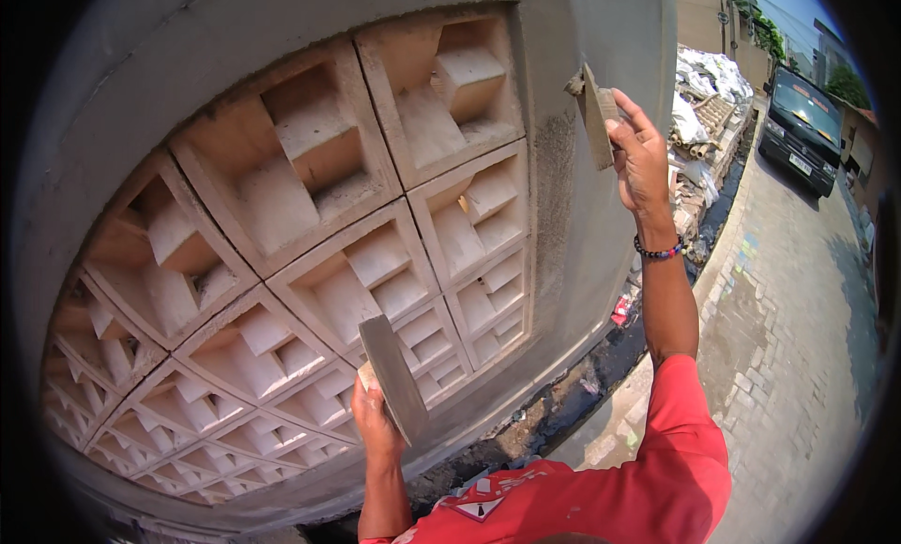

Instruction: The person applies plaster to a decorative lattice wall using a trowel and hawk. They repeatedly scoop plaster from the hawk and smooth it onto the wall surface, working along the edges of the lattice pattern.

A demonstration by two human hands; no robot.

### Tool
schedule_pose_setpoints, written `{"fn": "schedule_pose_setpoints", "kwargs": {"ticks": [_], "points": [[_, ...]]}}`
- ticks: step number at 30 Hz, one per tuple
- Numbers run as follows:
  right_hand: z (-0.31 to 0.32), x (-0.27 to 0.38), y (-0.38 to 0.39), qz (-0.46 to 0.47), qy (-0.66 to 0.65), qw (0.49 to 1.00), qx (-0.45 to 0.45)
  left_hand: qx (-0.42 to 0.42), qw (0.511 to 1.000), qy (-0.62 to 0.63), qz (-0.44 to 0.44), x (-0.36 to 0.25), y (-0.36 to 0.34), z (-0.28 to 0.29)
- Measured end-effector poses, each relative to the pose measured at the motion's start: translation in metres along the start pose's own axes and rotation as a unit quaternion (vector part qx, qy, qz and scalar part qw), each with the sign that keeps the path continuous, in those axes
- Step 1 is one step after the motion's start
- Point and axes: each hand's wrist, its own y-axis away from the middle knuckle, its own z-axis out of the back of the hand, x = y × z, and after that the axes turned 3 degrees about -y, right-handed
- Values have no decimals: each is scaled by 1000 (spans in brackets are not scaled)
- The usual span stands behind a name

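Note:
In my raised right hand (642, 164) is a flat plastering float (595, 122), fingers closed on its back, its face turned to the grey wall (596, 234). A lump of wet mortar (573, 84) clings to the float's upper left edge, at the wall. My left hand (376, 429), lower down, grips a second flat rectangular float (393, 383) in front of the vent blocks (361, 272); its handle is mostly hidden. Beside the blocks runs a strip of rougher, darker plaster (556, 178), below and left of the right-hand float.
A drainage gutter (554, 403) with debris runs along the wall's foot. Beyond the wall's corner lie piled white sacks and rubble (699, 103). A dark vehicle (801, 131) stands on the paved lane (788, 337) at the right.

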Motion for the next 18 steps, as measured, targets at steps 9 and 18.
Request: {"fn": "schedule_pose_setpoints", "kwargs": {"ticks": [9,18], "points": [[-39,-43,-63,331,428,839,-62,-82,996,40,22,10,6,12],[7,-45,-21,260,387,884,-32,-69,997,15,24,12,6,12]]}}
